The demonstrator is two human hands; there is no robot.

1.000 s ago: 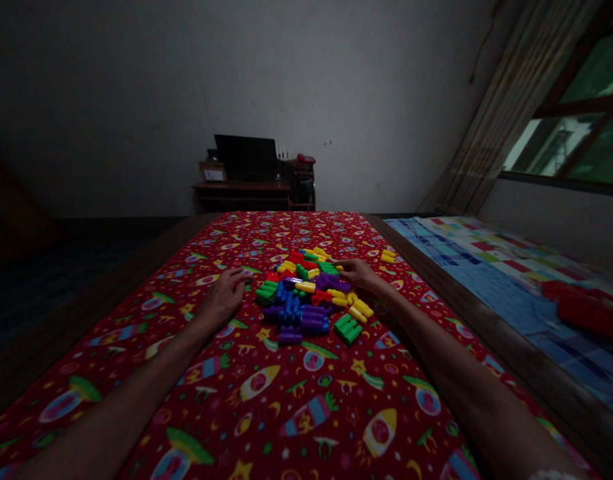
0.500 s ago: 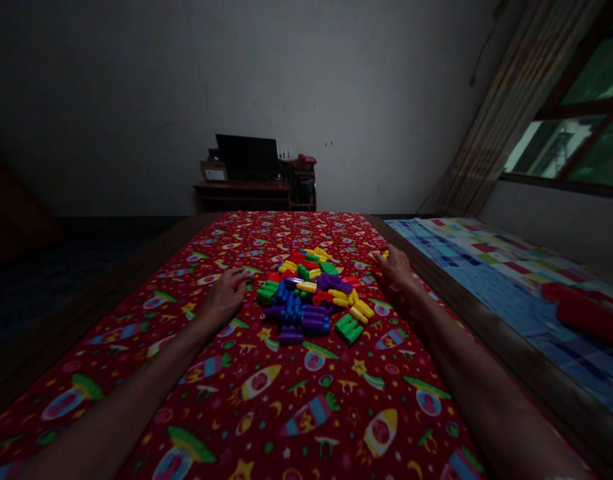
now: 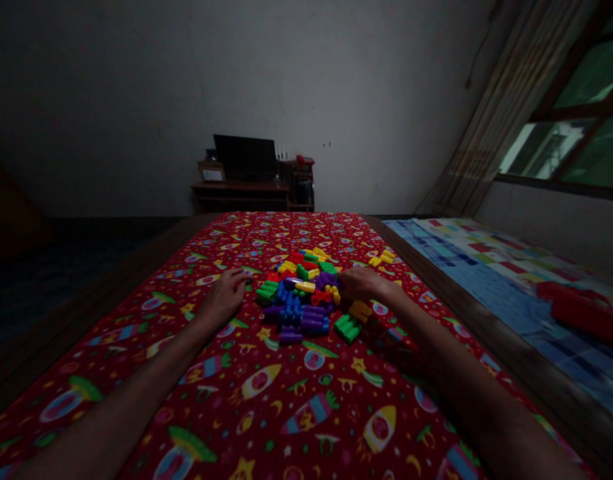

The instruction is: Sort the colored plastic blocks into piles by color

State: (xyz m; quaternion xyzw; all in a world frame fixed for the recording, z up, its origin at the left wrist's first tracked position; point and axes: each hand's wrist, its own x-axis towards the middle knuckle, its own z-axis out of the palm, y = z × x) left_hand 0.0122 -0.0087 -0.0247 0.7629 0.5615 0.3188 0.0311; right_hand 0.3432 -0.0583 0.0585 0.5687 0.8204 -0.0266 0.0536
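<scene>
A pile of plastic building blocks in several colours lies mid-table, with purple blocks (image 3: 313,319) at its front and green blocks (image 3: 267,291) on its left. My left hand (image 3: 229,291) rests on the cloth just left of the pile, fingers loosely bent and holding nothing visible. Over the pile's right side reaches my right hand (image 3: 362,283), beside small yellow blocks (image 3: 332,293); its fingertips are hidden. Below that hand are a yellow block (image 3: 360,311) and a green block (image 3: 347,328). Apart from the pile, yellow blocks (image 3: 383,259) lie to the right.
A red cloth (image 3: 266,413) printed with rockets covers the long table with dark wooden edges. Beyond its far end stands a desk (image 3: 241,188) with a monitor (image 3: 245,157). On the right is a bed with a checked sheet (image 3: 486,287) and a red item (image 3: 581,313) on it.
My right hand has moved left and nearer, from the table's right side to the pile. Yellow blocks now lie uncovered where it was. My left hand stays in place.
</scene>
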